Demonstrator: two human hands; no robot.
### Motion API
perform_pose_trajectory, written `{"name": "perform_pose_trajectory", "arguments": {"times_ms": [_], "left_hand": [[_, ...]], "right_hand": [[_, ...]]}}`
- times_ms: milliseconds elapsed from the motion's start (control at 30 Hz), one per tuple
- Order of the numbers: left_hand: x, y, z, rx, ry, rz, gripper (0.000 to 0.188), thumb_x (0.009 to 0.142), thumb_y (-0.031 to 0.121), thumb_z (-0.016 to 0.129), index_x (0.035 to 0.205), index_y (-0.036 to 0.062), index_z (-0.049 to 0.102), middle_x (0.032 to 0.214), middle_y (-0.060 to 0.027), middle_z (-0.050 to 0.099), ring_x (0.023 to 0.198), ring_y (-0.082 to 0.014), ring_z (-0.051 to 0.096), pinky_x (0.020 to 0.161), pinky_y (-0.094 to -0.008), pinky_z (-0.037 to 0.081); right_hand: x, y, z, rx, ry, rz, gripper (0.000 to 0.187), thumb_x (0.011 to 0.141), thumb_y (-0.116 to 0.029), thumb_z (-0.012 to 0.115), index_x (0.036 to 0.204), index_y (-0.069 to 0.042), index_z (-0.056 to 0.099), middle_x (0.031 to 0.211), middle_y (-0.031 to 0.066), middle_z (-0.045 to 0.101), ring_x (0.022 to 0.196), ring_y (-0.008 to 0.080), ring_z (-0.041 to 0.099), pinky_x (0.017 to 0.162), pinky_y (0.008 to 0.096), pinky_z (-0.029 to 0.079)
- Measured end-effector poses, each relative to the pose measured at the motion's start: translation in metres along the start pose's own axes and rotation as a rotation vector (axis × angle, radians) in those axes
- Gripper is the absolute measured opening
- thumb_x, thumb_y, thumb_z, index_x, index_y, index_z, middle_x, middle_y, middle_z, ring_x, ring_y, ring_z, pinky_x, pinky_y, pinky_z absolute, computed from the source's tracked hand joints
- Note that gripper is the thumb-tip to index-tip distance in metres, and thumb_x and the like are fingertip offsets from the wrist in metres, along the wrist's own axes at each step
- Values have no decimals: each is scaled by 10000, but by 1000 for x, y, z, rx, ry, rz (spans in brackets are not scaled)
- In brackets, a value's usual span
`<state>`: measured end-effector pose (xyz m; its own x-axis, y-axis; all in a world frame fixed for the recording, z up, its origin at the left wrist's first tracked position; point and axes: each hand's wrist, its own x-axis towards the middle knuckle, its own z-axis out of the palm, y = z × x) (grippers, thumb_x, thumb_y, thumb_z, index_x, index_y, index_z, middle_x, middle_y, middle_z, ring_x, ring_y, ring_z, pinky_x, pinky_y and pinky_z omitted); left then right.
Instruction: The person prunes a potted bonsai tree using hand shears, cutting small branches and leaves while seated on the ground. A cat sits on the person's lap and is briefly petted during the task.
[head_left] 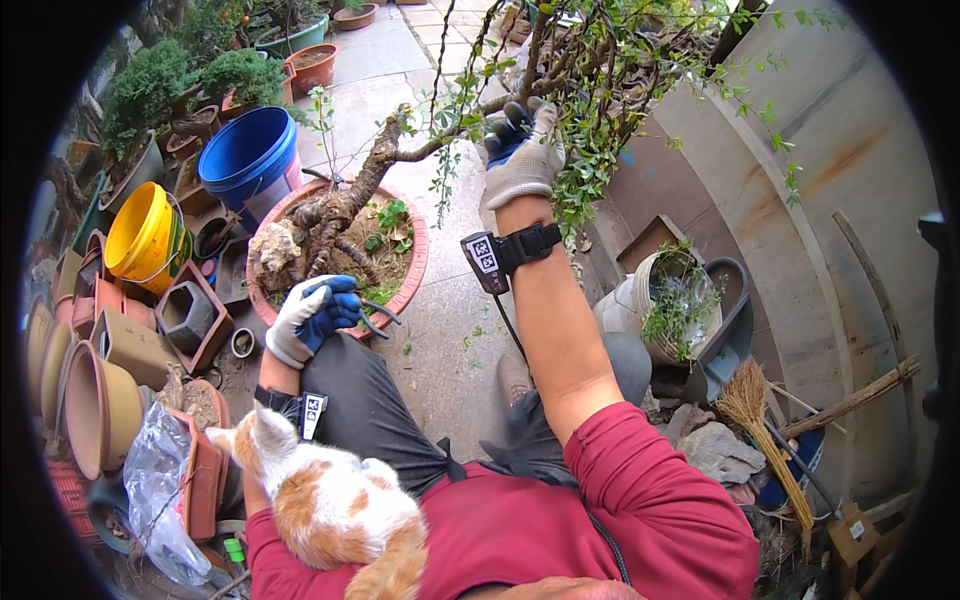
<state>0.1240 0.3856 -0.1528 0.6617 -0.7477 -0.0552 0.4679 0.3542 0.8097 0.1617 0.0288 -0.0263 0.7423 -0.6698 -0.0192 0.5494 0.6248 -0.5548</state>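
My left hand (316,318), in a white and blue work glove, is closed on a hand tool with two dark curved arms (380,319). Its exact kind is partly hidden by the fingers. It rests above my left knee, beside the near rim of a round terracotta pot (416,262). A bonsai tree (345,200) with a thick, gnarled trunk leans from that pot toward the upper right. My right hand (524,155), gloved the same way, reaches up with curled fingers around a leafy branch (470,125); foliage partly covers the grip.
An orange and white cat (335,495) sits against my left arm. Stacked pots (100,405), a yellow bucket (148,235) and a blue bucket (250,150) crowd the left. A white bucket of cuttings (640,300), a straw broom (755,420) and rocks (715,452) are at right.
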Motion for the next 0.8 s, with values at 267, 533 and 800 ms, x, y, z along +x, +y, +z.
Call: {"name": "perform_pose_trajectory", "arguments": {"times_ms": [267, 533, 800], "left_hand": [[0, 0, 2, 8, 15, -3, 511, 999, 278, 667, 1349, -77, 555, 1106, -180, 729, 968, -261, 736, 872, -383, 621], [1, 0, 1, 21, 21, -9, 521, 998, 277, 670, 1362, -74, 545, 1116, -185, 728, 990, -275, 737, 879, -392, 622], [1, 1, 1, 48, 8, -22, 520, 1017, 317, 643, 1372, -47, 536, 1108, -149, 731, 995, -254, 724, 891, -401, 600]], "right_hand": [[19, 13, -7, 148, -280, 210, 305, 1017, -472, 617, 1180, -216, 657, 808, 0, 674, 628, 131, 553, 544, 283, 429], [24, 9, -8, 284, -339, 296, 304, 1012, -461, 625, 1127, -184, 672, 810, 2, 661, 627, 133, 517, 544, 297, 388], [9, 1, -28, 199, -320, 259, 292, 1028, -449, 579, 1109, -192, 693, 839, 8, 676, 605, 143, 541, 530, 292, 403]]}}
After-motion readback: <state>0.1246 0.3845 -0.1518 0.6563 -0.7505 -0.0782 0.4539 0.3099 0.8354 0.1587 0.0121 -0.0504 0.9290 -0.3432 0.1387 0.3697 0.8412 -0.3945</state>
